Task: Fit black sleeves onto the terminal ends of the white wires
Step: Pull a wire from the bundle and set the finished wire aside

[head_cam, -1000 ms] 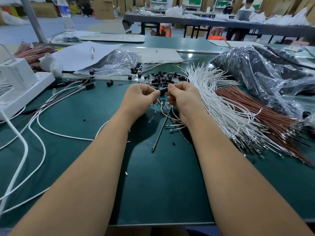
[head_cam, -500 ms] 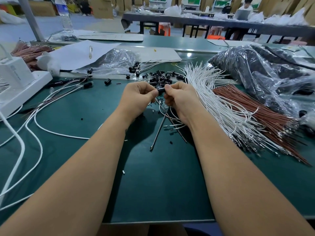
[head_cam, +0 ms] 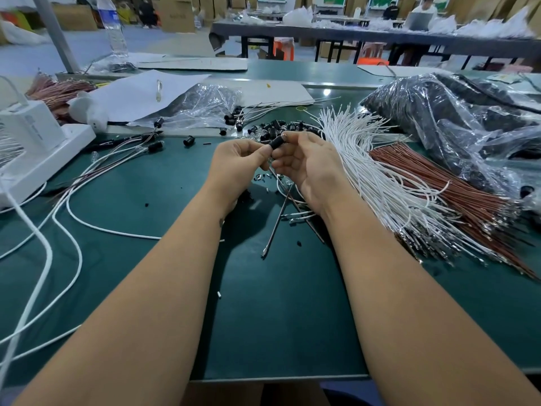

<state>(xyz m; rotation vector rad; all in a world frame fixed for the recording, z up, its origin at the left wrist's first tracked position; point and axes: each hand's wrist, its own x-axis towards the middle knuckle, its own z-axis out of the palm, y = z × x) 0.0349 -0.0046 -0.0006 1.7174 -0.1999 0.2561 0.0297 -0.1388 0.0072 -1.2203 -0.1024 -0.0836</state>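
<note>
Midway along the green desk (head_cam: 263,317), both hands now tilt the pinched sleeve (head_cam: 276,142) upward, left hand (head_cam: 240,165) and right hand (head_cam: 307,165) seemingly seating it.

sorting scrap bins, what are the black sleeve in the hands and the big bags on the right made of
Black sleeve: looks like matte moulded plastic or rubber; dull, even black, no glint. Both hands pinch it.
Bags: thin clear plastic film; crinkled, glossy highlights, dark contents show through.
</note>
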